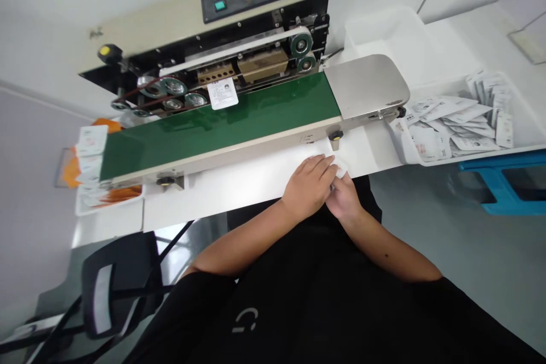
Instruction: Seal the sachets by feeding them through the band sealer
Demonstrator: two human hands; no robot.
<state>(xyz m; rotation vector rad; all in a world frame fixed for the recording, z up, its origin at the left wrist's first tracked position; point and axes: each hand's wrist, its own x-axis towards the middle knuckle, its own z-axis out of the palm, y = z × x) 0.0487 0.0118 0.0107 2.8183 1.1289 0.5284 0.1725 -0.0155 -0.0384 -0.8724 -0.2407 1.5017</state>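
Note:
Just in front of the machine's near edge, my hands meet over a small white packet point(340, 167), mostly hidden by fingers. My right hand point(344, 198) grips it from the right, with the thumb along its side. From the left, my left hand point(309, 185) is closed over the packet, fingers pressed together. Another white printed packet point(222, 94) stands at the band sealer point(264, 62), its upper edge at the sealing rollers and its lower part over the green conveyor belt point(273, 108).
A white bin point(529, 139) of several packets stands on the right. At the belt's left end, packets lie over a tray point(111, 207) holding orange and white packets. A steel plate point(367, 85) extends the belt. A blue stool point(503, 182) and black chair point(123, 290) flank me.

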